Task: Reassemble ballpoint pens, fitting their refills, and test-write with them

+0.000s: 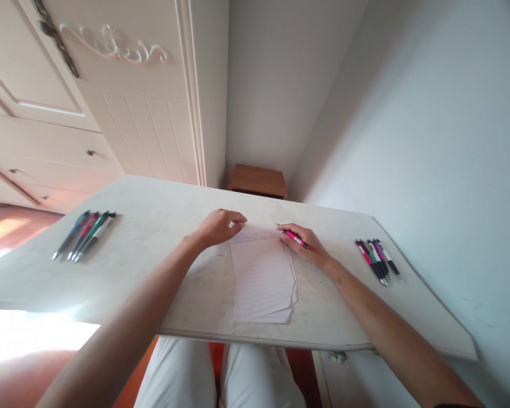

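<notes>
Lined, torn-edged sheets of paper (263,277) lie stacked on the white table, with handwriting across the upper lines. My left hand (221,228) is at their top left corner, thumb and forefinger closed on the paper's edge. In my right hand (306,245) is a pink pen (296,239) with a black end, gripped between the fingers. Its tip points up and left, above the right side of the written lines. The palm side of my right hand rests by the paper's right edge.
Several pens (85,235) lie side by side at the table's left, and several more pens (377,260) at its right. The white table (165,215) meets a wall on the right. Beyond it stand a brown wooden box-like piece (258,178) and a cream cabinet (153,124).
</notes>
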{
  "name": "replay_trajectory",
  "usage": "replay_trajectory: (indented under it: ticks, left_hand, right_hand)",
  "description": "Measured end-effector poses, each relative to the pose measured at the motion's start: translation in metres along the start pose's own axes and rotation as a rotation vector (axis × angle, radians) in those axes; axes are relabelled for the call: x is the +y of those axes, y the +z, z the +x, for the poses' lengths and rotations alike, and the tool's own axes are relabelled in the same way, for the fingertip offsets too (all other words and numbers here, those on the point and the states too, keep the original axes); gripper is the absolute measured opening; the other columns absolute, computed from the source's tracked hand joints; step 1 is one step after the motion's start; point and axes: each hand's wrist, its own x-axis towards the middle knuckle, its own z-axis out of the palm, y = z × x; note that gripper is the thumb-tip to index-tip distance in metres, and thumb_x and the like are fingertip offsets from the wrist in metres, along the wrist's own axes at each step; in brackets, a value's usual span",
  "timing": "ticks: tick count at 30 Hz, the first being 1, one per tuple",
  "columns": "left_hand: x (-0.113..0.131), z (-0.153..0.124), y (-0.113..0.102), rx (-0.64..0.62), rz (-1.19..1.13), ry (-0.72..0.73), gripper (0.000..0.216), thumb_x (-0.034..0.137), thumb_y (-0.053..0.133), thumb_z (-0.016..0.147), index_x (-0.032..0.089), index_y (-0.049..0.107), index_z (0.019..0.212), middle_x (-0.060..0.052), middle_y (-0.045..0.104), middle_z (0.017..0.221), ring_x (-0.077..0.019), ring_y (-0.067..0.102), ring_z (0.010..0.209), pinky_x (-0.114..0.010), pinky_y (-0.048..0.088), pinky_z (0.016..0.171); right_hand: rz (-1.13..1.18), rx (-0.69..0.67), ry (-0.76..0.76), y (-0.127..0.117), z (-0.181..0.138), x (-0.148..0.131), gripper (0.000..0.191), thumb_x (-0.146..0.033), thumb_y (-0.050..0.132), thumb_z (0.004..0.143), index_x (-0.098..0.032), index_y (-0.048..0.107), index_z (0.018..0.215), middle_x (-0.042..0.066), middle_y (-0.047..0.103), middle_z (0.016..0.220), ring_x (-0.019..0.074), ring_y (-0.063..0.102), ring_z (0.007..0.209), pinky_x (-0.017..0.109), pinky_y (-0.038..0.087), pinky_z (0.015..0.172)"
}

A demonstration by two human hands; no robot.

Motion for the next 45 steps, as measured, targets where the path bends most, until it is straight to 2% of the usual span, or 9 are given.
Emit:
replay_trajectory:
  ticks: [7, 11, 15, 18, 21, 23, 30, 38, 45]
  left_hand:
    - [-0.008, 0.003, 0.002, 0.032, 0.012, 0.01, 0.028, 0.025, 0.049, 0.084, 0.019, 0.072, 0.1, -0.004, 0.073, 0.105, -0.0191, 0.068, 0.086, -0.031, 0.052, 0.085]
    - [-0.009, 0.001, -0.006, -0.017, -0.059, -0.019, 0.029, 0.029, 0.053, 0.084, 0.019, 0.072, 0.103, -0.005, 0.073, 0.106, -0.0191, 0.068, 0.087, -0.031, 0.052, 0.084]
    - [-0.016, -0.003, -0.02, -0.057, -0.127, -0.112, 0.036, 0.041, 0.058, 0.083, 0.02, 0.071, 0.109, -0.006, 0.071, 0.112, -0.0216, 0.066, 0.097, -0.031, 0.053, 0.085]
    - [-0.022, -0.006, -0.023, -0.094, -0.042, -0.06, 0.043, 0.052, 0.064, 0.079, 0.024, 0.071, 0.111, -0.006, 0.066, 0.124, -0.0262, 0.059, 0.115, -0.038, 0.045, 0.1]
    - [-0.024, -0.006, -0.017, -0.142, 0.078, -0.035, 0.041, 0.054, 0.063, 0.081, 0.028, 0.072, 0.111, -0.008, 0.06, 0.132, -0.0297, 0.049, 0.128, -0.048, 0.033, 0.109]
    - [-0.023, -0.004, -0.009, -0.144, 0.113, -0.053, 0.038, 0.053, 0.06, 0.083, 0.031, 0.071, 0.113, -0.007, 0.058, 0.135, -0.0291, 0.045, 0.131, -0.051, 0.029, 0.111]
    - [-0.013, -0.001, 0.006, -0.102, 0.165, -0.035, 0.038, 0.045, 0.055, 0.089, 0.025, 0.068, 0.118, -0.011, 0.057, 0.136, -0.0289, 0.046, 0.13, -0.049, 0.03, 0.111]
    - [-0.011, -0.002, 0.006, -0.097, 0.199, -0.017, 0.039, 0.046, 0.052, 0.09, 0.023, 0.066, 0.119, -0.012, 0.057, 0.135, -0.0299, 0.047, 0.13, -0.05, 0.032, 0.109]
    - [-0.011, -0.002, 0.006, -0.098, 0.191, -0.016, 0.04, 0.046, 0.052, 0.09, 0.023, 0.067, 0.118, -0.012, 0.058, 0.134, -0.0301, 0.048, 0.129, -0.049, 0.033, 0.108]
  right_hand:
    - [0.004, -0.013, 0.024, -0.002, 0.0, -0.003, 0.029, -0.039, 0.056, 0.091, -0.022, 0.068, 0.112, 0.006, 0.071, 0.111, 0.023, 0.067, 0.102, 0.036, 0.05, 0.092]
    - [-0.003, -0.016, 0.014, -0.002, 0.0, -0.002, 0.029, -0.038, 0.056, 0.09, -0.021, 0.067, 0.111, 0.006, 0.072, 0.11, 0.0223, 0.067, 0.1, 0.034, 0.049, 0.091]
    - [-0.005, -0.019, 0.008, -0.002, 0.0, 0.0, 0.03, -0.038, 0.056, 0.09, -0.02, 0.067, 0.111, 0.007, 0.072, 0.109, 0.0223, 0.067, 0.099, 0.034, 0.049, 0.09]
    - [-0.001, -0.016, 0.002, -0.001, 0.0, 0.0, 0.031, -0.038, 0.056, 0.09, -0.019, 0.067, 0.111, 0.007, 0.072, 0.108, 0.022, 0.068, 0.097, 0.033, 0.05, 0.088]
    - [0.01, -0.01, -0.001, -0.001, -0.001, 0.0, 0.03, -0.038, 0.056, 0.09, -0.019, 0.067, 0.111, 0.007, 0.072, 0.107, 0.0216, 0.068, 0.095, 0.033, 0.05, 0.087]
    - [0.016, -0.005, 0.002, -0.001, -0.001, 0.0, 0.03, -0.037, 0.057, 0.089, -0.019, 0.067, 0.111, 0.007, 0.072, 0.107, 0.0215, 0.067, 0.095, 0.033, 0.05, 0.087]
    - [0.023, 0.008, 0.017, 0.0, 0.0, -0.002, 0.03, -0.036, 0.057, 0.089, -0.018, 0.068, 0.11, 0.008, 0.072, 0.101, 0.0218, 0.068, 0.092, 0.034, 0.05, 0.085]
    - [0.107, 0.033, 0.082, 0.003, -0.001, 0.001, 0.03, -0.037, 0.059, 0.088, -0.02, 0.067, 0.111, 0.007, 0.072, 0.095, 0.0212, 0.068, 0.089, 0.033, 0.052, 0.08]
    - [0.184, 0.08, 0.12, 0.005, -0.001, 0.003, 0.032, -0.038, 0.06, 0.087, -0.019, 0.067, 0.111, 0.006, 0.071, 0.09, 0.0177, 0.067, 0.073, 0.031, 0.054, 0.071]
